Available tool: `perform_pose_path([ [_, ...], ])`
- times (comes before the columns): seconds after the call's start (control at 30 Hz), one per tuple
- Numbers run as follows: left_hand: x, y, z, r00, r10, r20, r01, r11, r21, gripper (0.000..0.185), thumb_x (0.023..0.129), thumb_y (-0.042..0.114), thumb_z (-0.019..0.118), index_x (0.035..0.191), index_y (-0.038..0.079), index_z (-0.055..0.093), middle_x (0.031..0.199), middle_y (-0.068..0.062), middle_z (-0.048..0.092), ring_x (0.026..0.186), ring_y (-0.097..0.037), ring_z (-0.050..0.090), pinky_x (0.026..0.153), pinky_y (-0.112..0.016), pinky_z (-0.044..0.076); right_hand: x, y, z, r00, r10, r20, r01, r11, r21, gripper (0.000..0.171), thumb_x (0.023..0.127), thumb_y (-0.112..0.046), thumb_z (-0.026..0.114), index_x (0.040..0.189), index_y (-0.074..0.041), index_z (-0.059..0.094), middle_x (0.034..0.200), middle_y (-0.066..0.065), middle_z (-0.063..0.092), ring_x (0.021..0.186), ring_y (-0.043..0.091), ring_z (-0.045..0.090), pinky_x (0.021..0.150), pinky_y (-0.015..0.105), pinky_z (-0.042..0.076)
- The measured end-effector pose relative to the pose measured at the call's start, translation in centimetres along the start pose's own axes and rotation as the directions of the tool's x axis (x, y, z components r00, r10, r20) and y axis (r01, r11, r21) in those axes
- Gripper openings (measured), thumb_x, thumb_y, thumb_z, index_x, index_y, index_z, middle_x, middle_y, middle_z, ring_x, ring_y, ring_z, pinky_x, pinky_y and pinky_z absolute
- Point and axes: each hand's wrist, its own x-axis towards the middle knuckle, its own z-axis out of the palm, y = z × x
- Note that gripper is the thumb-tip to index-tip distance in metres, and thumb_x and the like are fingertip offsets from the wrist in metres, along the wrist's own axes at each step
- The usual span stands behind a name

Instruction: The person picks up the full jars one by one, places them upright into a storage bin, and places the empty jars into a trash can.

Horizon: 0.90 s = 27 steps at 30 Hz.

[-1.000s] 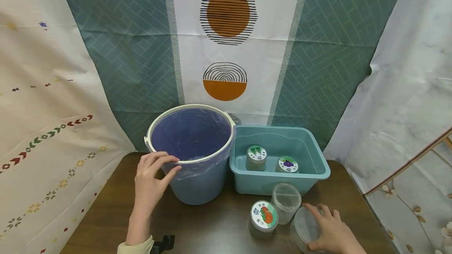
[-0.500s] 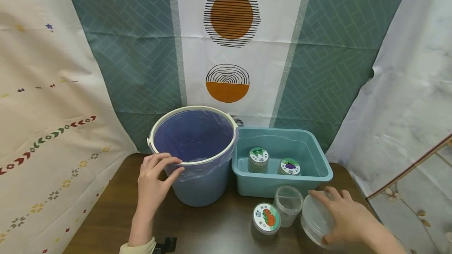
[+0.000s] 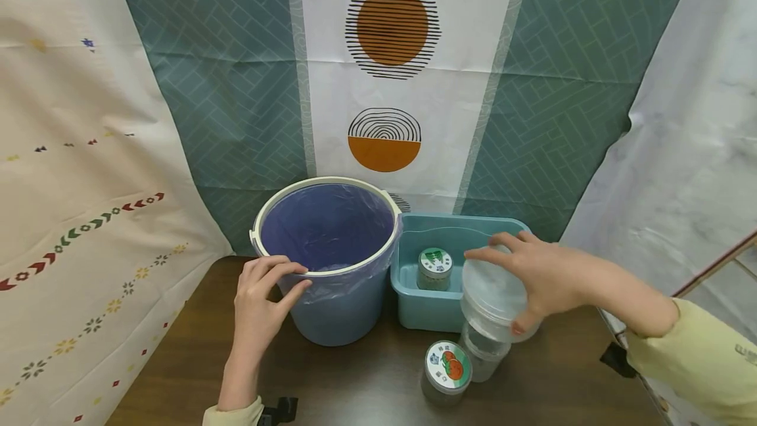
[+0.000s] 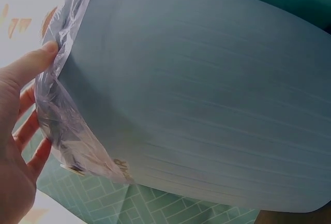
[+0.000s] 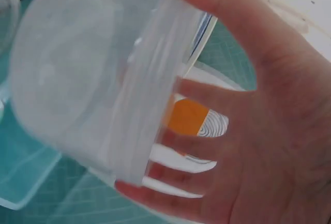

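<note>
My left hand (image 3: 260, 298) pinches the white rim of a blue bucket (image 3: 337, 314) lined with a thin clear plastic bag (image 4: 62, 105); the thumb presses the outside in the left wrist view. My right hand (image 3: 547, 275) grips a clear round plastic container (image 5: 77, 69) by its lidded end, raised in front of the teal bin (image 3: 426, 311). Below it stands a smaller clear jar (image 3: 481, 360), partly covered by the held container. Beside that, on the table, is a jar with a tomato-picture lid (image 3: 447, 365).
Inside the teal bin stands a jar with a green-leaf lid (image 3: 434, 260); the bin's right part is hidden by my right hand. The brown table (image 3: 349, 386) ends near the patterned curtain at the left. A cloth backdrop (image 3: 242, 84) hangs behind the bucket.
My right hand has gripped the large clear container at the table's right, lifted it, and moved it up and left in front of the bin. My left hand keeps its place on the rim.
</note>
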Motion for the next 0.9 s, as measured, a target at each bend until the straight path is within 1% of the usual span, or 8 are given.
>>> perform_pose_path([
  [0.1, 0.0, 0.0, 0.1, 1.0, 0.005, -0.004, -0.005, 1.0, 0.0, 0.029, 0.065, 0.011, 0.09, 0.089, 0.016, 0.075, 0.096, -0.004, 0.066, 0.098, -0.022, 0.05, 0.095, -0.017, 0.03, 1.7, -0.5, -2.0, 0.999, -0.027, 0.017, 0.027, 0.999, -0.019, 0.104, 0.06, -0.056, 0.088, 0.149, -0.037, 0.038, 0.147, 0.009, 0.043, 0.122, 0.033, 0.045, 0.07, 0.04, 0.052],
  [0.27, 0.1, -0.1, 0.2, 1.0, 0.002, -0.009, -0.002, 1.0, 0.002, 0.029, 0.065, 0.011, 0.089, 0.089, 0.017, 0.075, 0.095, -0.004, 0.066, 0.097, -0.021, 0.05, 0.095, -0.017, 0.03, 4.3, -1.5, -4.5, 0.995, -0.082, 0.054, 0.085, 0.994, -0.064, 0.102, 0.063, -0.051, 0.089, 0.15, -0.036, 0.037, 0.148, 0.007, 0.041, 0.118, 0.028, 0.045, 0.076, 0.044, 0.054],
  [0.4, 0.0, -0.1, 0.1, 1.0, -0.005, -0.004, 0.005, 1.0, 0.005, 0.029, 0.065, 0.011, 0.09, 0.089, 0.017, 0.075, 0.095, -0.003, 0.066, 0.097, -0.021, 0.05, 0.095, -0.016, 0.03, 6.2, -2.2, -6.2, 0.99, -0.114, 0.085, 0.122, 0.988, -0.092, 0.102, 0.064, -0.049, 0.089, 0.151, -0.035, 0.036, 0.151, 0.008, 0.039, 0.121, 0.03, 0.045, 0.081, 0.047, 0.055],
  [0.5, 0.2, -0.1, -0.1, 1.0, -0.002, 0.007, 0.002, 1.0, 0.017, 0.029, 0.065, 0.013, 0.09, 0.089, 0.017, 0.075, 0.095, -0.003, 0.066, 0.097, -0.022, 0.051, 0.093, -0.02, 0.032, 7.5, -2.9, -7.5, 0.986, -0.137, 0.093, 0.145, 0.985, -0.093, 0.103, 0.064, -0.048, 0.089, 0.151, -0.035, 0.036, 0.151, 0.008, 0.039, 0.124, 0.031, 0.044, 0.085, 0.05, 0.055],
  [0.57, 0.4, -0.1, -0.4, 1.0, -0.002, 0.027, 0.002, 1.0, 0.027, 0.029, 0.065, 0.014, 0.09, 0.089, 0.017, 0.075, 0.096, -0.003, 0.066, 0.098, -0.021, 0.051, 0.092, -0.024, 0.033, 8.3, -3.4, -8.3, 0.984, -0.151, 0.099, 0.16, 0.983, -0.089, 0.103, 0.065, -0.047, 0.089, 0.152, -0.036, 0.035, 0.151, 0.007, 0.039, 0.127, 0.032, 0.042, 0.09, 0.052, 0.054],
  [0.67, 0.8, -0.3, -0.9, 0.999, 0.004, 0.053, -0.006, 0.999, 0.033, 0.032, 0.063, 0.012, 0.091, 0.089, 0.017, 0.074, 0.096, -0.002, 0.067, 0.098, -0.021, 0.052, 0.089, -0.029, 0.036, 9.4, -4.1, -9.2, 0.979, -0.173, 0.109, 0.183, 0.979, -0.092, 0.103, 0.066, -0.046, 0.088, 0.152, -0.035, 0.033, 0.153, 0.008, 0.037, 0.131, 0.033, 0.039, 0.096, 0.053, 0.052],
  [0.8, 1.4, -1.0, -1.7, 0.995, 0.017, 0.097, -0.02, 0.999, 0.025, 0.034, 0.062, 0.007, 0.091, 0.09, 0.017, 0.074, 0.096, -0.001, 0.067, 0.098, -0.018, 0.051, 0.087, -0.025, 0.038, 10.6, -4.9, -10.0, 0.973, -0.199, 0.119, 0.211, 0.973, -0.089, 0.103, 0.066, -0.046, 0.088, 0.152, -0.034, 0.032, 0.154, 0.007, 0.035, 0.132, 0.033, 0.037, 0.097, 0.051, 0.051],
  [0.9, 1.8, -1.6, -2.4, 0.989, 0.027, 0.144, -0.027, 1.0, -0.003, 0.036, 0.064, 0.004, 0.09, 0.092, 0.019, 0.074, 0.097, 0.002, 0.067, 0.1, -0.015, 0.051, 0.088, -0.022, 0.038, 11.5, -5.3, -10.4, 0.967, -0.227, 0.118, 0.236, 0.969, -0.073, 0.104, 0.065, -0.045, 0.089, 0.152, -0.035, 0.033, 0.154, 0.007, 0.034, 0.132, 0.033, 0.035, 0.098, 0.051, 0.049],
])
